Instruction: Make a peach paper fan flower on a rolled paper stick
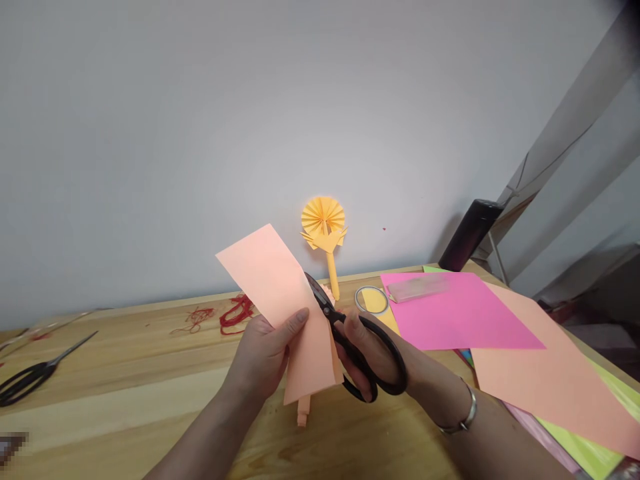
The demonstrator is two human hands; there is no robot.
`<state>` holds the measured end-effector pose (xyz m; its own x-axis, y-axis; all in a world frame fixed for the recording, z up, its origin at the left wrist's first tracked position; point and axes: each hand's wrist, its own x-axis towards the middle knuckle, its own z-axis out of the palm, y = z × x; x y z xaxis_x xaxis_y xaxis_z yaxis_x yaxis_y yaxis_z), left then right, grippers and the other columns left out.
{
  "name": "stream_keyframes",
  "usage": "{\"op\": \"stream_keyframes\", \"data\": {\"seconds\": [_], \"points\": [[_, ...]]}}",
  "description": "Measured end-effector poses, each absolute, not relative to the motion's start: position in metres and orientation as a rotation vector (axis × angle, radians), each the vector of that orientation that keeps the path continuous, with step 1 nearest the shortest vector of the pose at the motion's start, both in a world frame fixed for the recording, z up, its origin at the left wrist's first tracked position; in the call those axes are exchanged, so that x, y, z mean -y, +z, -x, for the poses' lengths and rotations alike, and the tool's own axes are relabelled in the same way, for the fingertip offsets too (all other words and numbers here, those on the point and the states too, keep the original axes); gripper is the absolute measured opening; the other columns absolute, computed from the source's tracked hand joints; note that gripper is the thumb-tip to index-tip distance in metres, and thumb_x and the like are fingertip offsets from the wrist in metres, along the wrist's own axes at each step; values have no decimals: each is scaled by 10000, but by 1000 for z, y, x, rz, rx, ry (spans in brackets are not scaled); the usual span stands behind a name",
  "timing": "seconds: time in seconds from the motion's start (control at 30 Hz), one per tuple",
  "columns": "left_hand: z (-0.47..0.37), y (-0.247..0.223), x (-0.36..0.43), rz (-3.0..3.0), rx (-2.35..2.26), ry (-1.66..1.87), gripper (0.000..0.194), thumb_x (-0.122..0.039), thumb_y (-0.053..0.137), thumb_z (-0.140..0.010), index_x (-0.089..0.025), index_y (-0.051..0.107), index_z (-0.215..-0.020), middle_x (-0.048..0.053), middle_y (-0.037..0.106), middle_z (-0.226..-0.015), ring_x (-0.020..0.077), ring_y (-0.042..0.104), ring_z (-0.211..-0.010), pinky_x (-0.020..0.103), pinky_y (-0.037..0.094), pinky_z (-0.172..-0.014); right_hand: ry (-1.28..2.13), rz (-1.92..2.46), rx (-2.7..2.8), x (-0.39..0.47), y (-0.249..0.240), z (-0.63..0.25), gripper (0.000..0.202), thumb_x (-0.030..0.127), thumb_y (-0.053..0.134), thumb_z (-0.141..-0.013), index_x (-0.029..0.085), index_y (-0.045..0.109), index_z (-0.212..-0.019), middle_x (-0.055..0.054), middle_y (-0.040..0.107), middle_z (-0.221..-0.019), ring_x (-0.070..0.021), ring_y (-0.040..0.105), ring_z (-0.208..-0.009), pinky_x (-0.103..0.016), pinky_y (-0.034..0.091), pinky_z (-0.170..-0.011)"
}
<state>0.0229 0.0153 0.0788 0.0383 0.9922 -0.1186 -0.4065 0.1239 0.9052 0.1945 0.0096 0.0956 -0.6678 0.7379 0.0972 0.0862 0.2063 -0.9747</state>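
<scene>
A folded sheet of peach paper [265,280] is pinched in my left hand [267,350], its thumb lying on the front of the sheet. My right hand [367,347] grips black-handled scissors [327,312], whose blades meet the paper's right edge. Part of the blades is hidden by the sheet. Below and behind the paper, a narrow folded peach strip [303,410] shows on the table. Beyond the hands, a yellow paper fan flower [323,217] on a rolled stem leans against the wall.
Red string [237,315] and a second pair of scissors [43,373] lie on the wooden table [140,393] to the left. Rightward are a tape roll [371,300], a pink sheet [450,327], peach sheets [545,380] and a black cylinder [471,233] by the wall.
</scene>
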Motion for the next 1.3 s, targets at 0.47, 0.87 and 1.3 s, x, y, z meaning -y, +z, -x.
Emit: {"op": "stream_keyframes", "data": {"seconds": [0.47, 0.87, 1.3], "points": [[-22, 77, -16, -812, -925, 1274, 227, -286, 736, -652, -128, 699, -810, 92, 730, -795, 235, 670, -675, 353, 532, -668, 1541, 747, 1870, -10, 96, -194, 695, 630, 122, -887, 175, 385, -433, 19, 384, -323, -67, 366, -316, -213, 339, -413], [-22, 77, -17, -811, -923, 1270, 211, -284, 737, -660, -143, 697, -812, 62, 728, -773, 210, 663, -672, 301, 520, -631, 1475, 757, 1927, -10, 95, -195, 726, 639, 107, -881, 176, 381, -393, 3, 386, -323, -74, 384, -327, -218, 335, -406], [-22, 78, -16, -822, -949, 1296, 274, -274, 741, -647, -153, 695, -889, 71, 735, -864, 235, 668, -774, 321, 515, -693, 1482, 884, 1898, -10, 101, -199, 610, 717, 207, -818, 179, 414, -619, 48, 389, -367, -74, 338, -325, -216, 299, -371]]}}
